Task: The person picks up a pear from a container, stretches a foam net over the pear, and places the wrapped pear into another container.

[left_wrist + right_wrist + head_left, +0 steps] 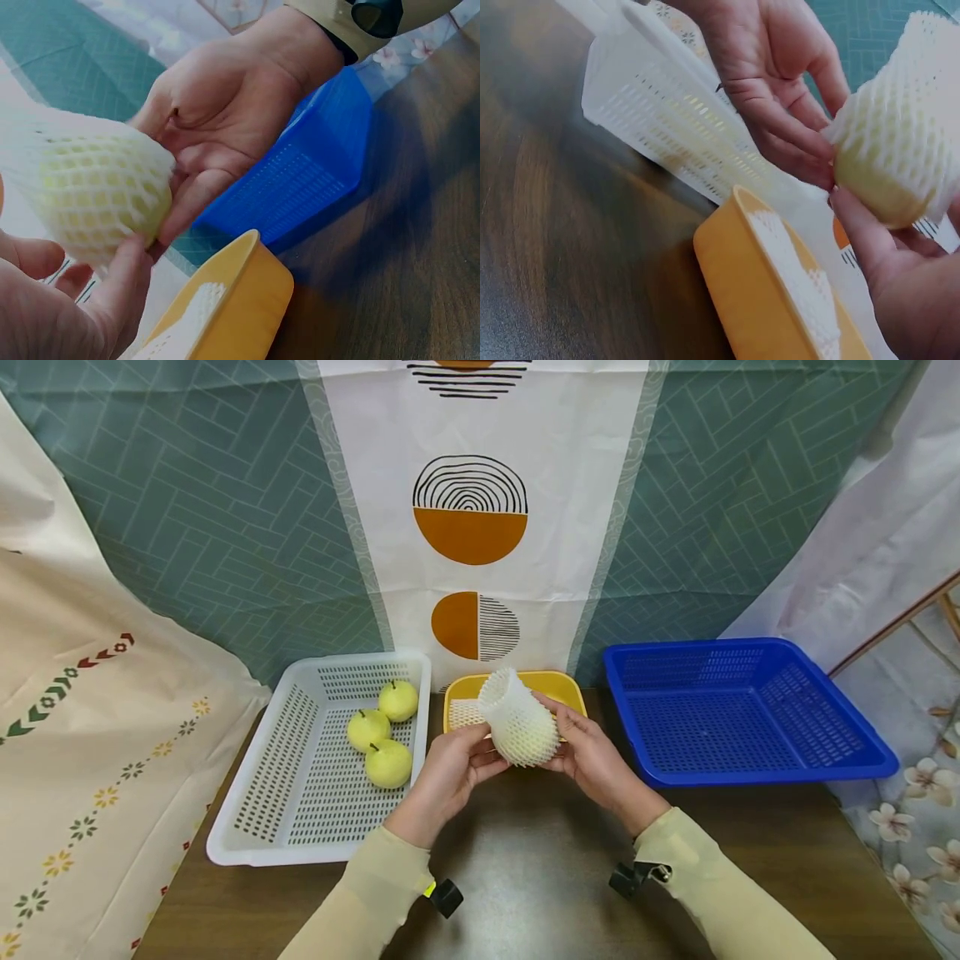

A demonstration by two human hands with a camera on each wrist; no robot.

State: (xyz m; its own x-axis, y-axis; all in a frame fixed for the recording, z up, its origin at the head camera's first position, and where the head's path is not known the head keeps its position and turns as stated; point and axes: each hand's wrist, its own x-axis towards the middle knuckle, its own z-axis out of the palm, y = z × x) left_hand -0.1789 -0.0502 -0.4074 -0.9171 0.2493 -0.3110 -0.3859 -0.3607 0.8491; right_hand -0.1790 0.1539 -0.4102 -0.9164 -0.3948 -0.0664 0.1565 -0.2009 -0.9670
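While both hands meet over the table [525, 877], the left hand [456, 760] and the right hand [592, 758] hold a white foam net [517, 731] between them, with a pale yellow-green pear [877, 191] inside it. The fingers of each are curled in, pinching the sleeve low on opposite sides; some tips are hidden behind it, so I cannot tell exactly how they lie there. Above the fingertips the net's neck leans toward the left hand's side, and down by the right thumb a patch of the pear's skin shows bare.

The step in hand looks like dressing the fruit: most of it is covered, the lower edge less so. Judging by that bare patch, the next move calls for drawing the mesh down evenly with both sets of fingers, gently enough not to tear it (such foam stretches, but only so far).

Just beyond the fingers is a yellow tray [525, 680] with more foam netting [465, 714] in it. Off past the left fingers, three unwrapped pears [388, 765] sit in a white basket [243, 853]; well out past the right fingers stands a blue basket [697, 714].
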